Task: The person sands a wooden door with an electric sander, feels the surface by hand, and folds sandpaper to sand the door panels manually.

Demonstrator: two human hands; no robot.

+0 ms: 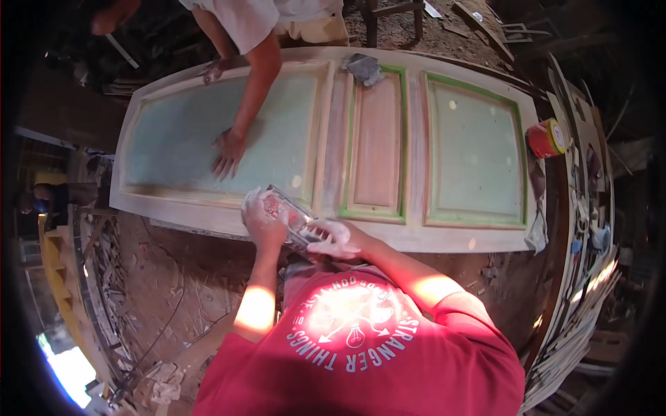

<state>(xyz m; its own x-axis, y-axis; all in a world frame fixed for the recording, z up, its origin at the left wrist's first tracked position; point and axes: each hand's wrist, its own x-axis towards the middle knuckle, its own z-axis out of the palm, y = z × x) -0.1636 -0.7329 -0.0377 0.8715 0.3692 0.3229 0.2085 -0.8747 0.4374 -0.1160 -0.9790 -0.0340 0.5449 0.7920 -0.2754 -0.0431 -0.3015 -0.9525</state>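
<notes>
My left hand (265, 216), coated in white dust, grips one end of a flat rectangular object (297, 220) with dark edges and a shiny grey face. My right hand (331, 239), also dusty, has its fingers around the object's lower end. Its exact kind cannot be made out. Both hands are close to my body at the near edge of a large panelled door (409, 237), which lies flat. The door has pale blue-green panels, a pinkish narrow panel (375, 145) and green borders. A crumpled grey sheet (363, 68) lies on its far edge.
Across the door, another person's hand (229, 152) rests spread on the large panel. A red and yellow can (546, 139) stands by the right end, with a pale cloth (537, 232) at the near right corner. Stacked boards (576, 347) line the right; scraps litter the floor.
</notes>
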